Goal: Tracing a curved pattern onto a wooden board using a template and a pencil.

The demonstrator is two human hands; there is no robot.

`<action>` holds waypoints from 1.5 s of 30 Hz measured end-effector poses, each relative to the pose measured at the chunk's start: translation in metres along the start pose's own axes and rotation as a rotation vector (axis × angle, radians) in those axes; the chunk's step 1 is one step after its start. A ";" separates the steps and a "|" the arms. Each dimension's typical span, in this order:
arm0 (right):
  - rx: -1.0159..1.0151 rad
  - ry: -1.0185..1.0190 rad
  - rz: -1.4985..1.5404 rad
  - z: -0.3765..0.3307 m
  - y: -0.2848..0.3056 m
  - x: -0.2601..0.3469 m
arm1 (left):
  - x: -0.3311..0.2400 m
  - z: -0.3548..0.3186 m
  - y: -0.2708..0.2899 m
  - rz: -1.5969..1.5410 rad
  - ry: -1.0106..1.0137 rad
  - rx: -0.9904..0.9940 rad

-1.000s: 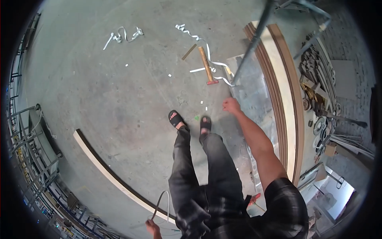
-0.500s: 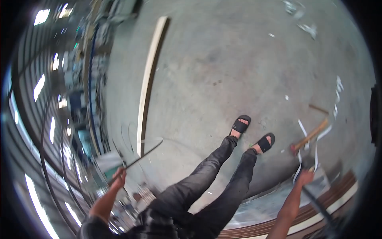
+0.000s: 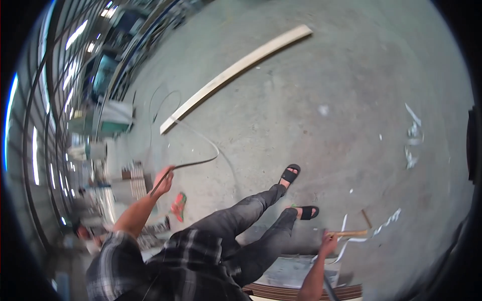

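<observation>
My left hand (image 3: 163, 176) is raised out to the left and closed on a thin dark bent rod (image 3: 196, 163), which curves away to the right above the concrete floor. My right hand (image 3: 329, 244) reaches down at the lower right and grips a grey metal bar (image 3: 329, 287) that runs to the picture's lower edge. Just beyond that hand a wooden-handled tool (image 3: 351, 233) lies on the floor among white metal strips (image 3: 384, 222). My legs in dark trousers and black sandals (image 3: 290, 174) stretch between the two hands.
A long pale wooden plank (image 3: 236, 70) lies across the floor at the top. White scraps (image 3: 411, 135) are scattered at the right. Stacked boards (image 3: 306, 290) and a grey sheet (image 3: 291, 271) sit at the bottom edge. A red and green object (image 3: 178, 205), shelving and clutter fill the left.
The view has swung round, so the plank moved from left to top. My left hand has lifted higher with the rod. My right hand stays low on the bar.
</observation>
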State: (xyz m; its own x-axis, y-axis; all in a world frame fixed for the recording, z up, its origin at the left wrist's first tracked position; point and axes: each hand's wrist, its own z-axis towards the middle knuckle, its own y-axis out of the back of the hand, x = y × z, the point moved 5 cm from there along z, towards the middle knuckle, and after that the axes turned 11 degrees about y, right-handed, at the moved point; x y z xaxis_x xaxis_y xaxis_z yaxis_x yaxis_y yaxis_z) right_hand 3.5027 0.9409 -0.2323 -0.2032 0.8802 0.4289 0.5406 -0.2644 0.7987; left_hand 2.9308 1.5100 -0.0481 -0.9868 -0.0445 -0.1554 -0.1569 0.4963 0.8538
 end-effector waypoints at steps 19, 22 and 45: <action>0.367 1.155 0.338 -0.322 -0.206 1.135 | 0.140 0.245 0.346 -0.689 0.019 -0.275; 0.403 1.086 0.387 -0.287 -0.255 1.205 | 0.142 0.321 0.365 -0.698 0.034 -0.280; 0.875 0.912 0.676 0.219 -0.426 1.854 | 0.035 0.923 0.601 -1.001 0.028 -0.130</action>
State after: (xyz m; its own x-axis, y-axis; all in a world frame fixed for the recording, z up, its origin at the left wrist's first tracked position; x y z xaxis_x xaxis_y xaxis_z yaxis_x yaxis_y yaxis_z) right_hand 3.0744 2.7711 0.1306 0.0289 0.0412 0.9987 0.9948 0.0960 -0.0327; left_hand 2.8383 2.6071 0.0013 -0.3989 -0.4100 -0.8202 -0.9151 0.1213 0.3845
